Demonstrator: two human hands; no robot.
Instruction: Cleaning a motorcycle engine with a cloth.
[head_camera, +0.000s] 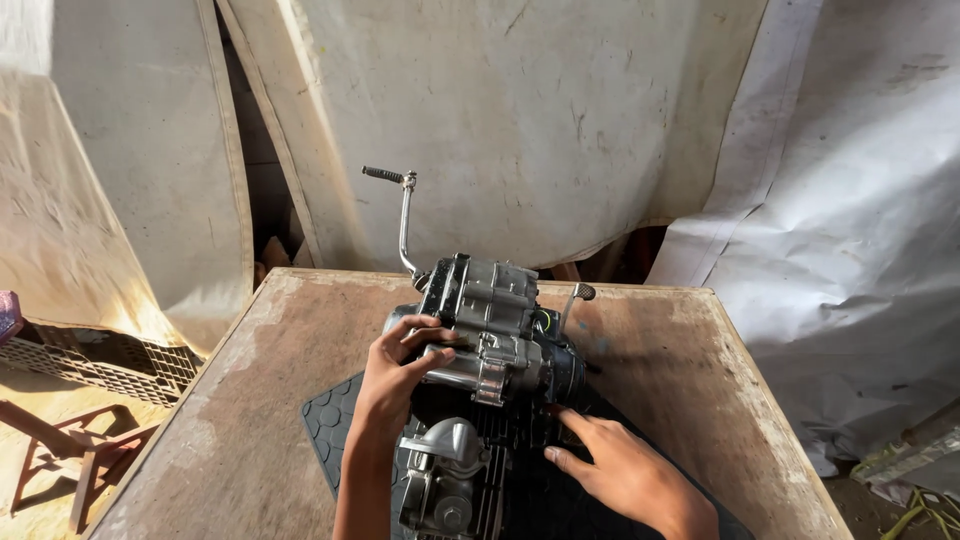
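Observation:
A grey and black motorcycle engine (495, 330) stands on a black rubber mat (330, 415) on a worn wooden table (240, 420). A chrome kick lever with a black rubber tip (400, 205) sticks up from the engine's far left side, and a short shift lever (576, 298) rises on its right. My left hand (395, 375) grips the engine's left side, fingers curled over a shiny casing. My right hand (620, 465) lies flat on the mat by the engine's lower right, fingertips touching the casing.
Large off-white sheets (520, 120) hang behind the table, and a pale tarp (850, 280) drapes to the right. On the floor at left sit a plastic grid crate (100, 360) and a red metal frame (75, 460).

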